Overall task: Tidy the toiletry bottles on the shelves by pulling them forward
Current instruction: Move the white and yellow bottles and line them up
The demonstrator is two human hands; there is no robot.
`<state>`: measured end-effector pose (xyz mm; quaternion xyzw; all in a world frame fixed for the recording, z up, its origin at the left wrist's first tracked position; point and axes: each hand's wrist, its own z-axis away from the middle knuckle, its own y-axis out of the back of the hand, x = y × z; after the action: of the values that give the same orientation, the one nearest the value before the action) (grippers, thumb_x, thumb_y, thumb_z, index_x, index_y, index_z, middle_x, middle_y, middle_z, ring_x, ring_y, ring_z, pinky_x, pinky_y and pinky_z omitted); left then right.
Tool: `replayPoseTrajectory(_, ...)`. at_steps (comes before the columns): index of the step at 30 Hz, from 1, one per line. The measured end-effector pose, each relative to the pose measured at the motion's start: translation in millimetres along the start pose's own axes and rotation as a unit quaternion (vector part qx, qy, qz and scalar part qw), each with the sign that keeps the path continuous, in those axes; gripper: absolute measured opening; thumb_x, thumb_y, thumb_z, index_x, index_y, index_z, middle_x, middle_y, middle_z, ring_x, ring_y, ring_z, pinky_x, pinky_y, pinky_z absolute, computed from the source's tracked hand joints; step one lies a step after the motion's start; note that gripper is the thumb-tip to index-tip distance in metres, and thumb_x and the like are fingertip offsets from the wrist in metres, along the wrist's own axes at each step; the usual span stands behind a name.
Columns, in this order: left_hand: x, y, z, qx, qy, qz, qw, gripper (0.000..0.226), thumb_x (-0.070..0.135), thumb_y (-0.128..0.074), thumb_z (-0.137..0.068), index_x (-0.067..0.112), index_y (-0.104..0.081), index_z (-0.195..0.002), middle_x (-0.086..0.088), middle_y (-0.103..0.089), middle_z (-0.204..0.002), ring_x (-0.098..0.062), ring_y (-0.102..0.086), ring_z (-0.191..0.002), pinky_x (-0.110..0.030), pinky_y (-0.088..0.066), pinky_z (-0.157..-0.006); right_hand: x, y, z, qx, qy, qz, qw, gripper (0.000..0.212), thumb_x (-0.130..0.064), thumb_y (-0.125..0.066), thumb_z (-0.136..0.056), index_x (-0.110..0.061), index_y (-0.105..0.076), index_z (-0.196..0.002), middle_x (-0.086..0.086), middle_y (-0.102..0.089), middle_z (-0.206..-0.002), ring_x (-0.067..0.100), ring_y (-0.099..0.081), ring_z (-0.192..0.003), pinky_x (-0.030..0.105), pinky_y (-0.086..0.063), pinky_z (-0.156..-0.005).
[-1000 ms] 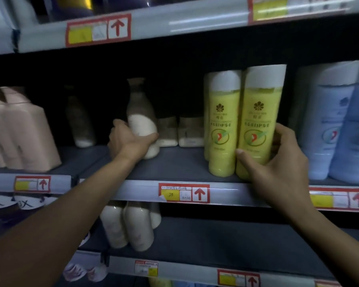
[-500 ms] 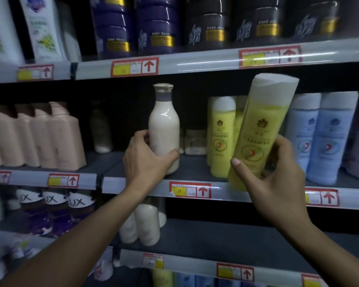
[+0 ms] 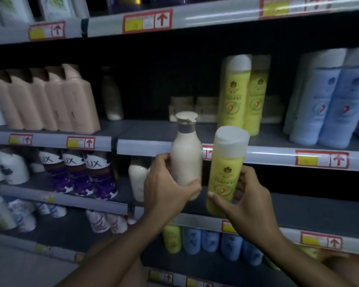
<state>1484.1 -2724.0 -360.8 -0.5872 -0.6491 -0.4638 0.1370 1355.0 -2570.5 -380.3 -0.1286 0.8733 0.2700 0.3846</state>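
Observation:
My left hand (image 3: 166, 189) grips a cream bottle (image 3: 186, 156) with a grey collar, held upright in the air in front of the middle shelf edge (image 3: 145, 147). My right hand (image 3: 247, 197) grips a yellow bottle (image 3: 226, 168) with a white cap, held just to the right of the cream one. Both bottles are off the shelf, close together. Two more yellow bottles (image 3: 234, 94) stand on the middle shelf behind them, and another cream bottle (image 3: 112, 96) stands far back at the left.
Peach bottles (image 3: 50, 100) line the middle shelf's left side, pale blue bottles (image 3: 330, 104) its right. Small boxes (image 3: 195, 109) sit at the back. White and purple bottles (image 3: 81, 172) fill the lower shelf; yellow and blue ones (image 3: 205, 243) stand below my hands.
Both hands have lifted their bottles off the middle shelf and drawn them towards me and downward. The two bottles are now side by side in front of the shelf edge.

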Motion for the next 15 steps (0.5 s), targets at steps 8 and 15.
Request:
replayPoseTrajectory(8, -58.5, -29.9, 41.2, -0.067, 0.072, -0.025, 0.995, 0.077, 0.062, -0.081, -0.05, 0.037, -0.048, -0.115, 0.013, -0.065, -0.111, -0.009, -0.066, -0.094, -0.023, -0.05, -0.068, 62.6, -39.1, 29.9, -0.076, -0.078, 0.041, 0.993, 0.059, -0.04, -0.094, -0.072, -0.033, -0.05, -0.111, -0.033, -0.063, -0.097, -0.021, -0.061, -0.088, 0.015, -0.056, -0.073)
replayPoseTrajectory(15, -80.5, -57.5, 42.7, -0.106, 0.129, -0.039, 0.985, 0.082, 0.067, -0.08, -0.046, 0.034, -0.047, -0.113, 0.01, -0.066, -0.111, -0.013, -0.066, -0.096, -0.036, -0.057, -0.075, 89.5, -53.0, 20.0, -0.109, -0.121, 0.051, 0.985, 0.059, -0.042, -0.091, -0.075, -0.026, -0.052, -0.116, -0.019, -0.067, -0.102, 0.0, -0.068, -0.094, 0.018, -0.056, -0.078)
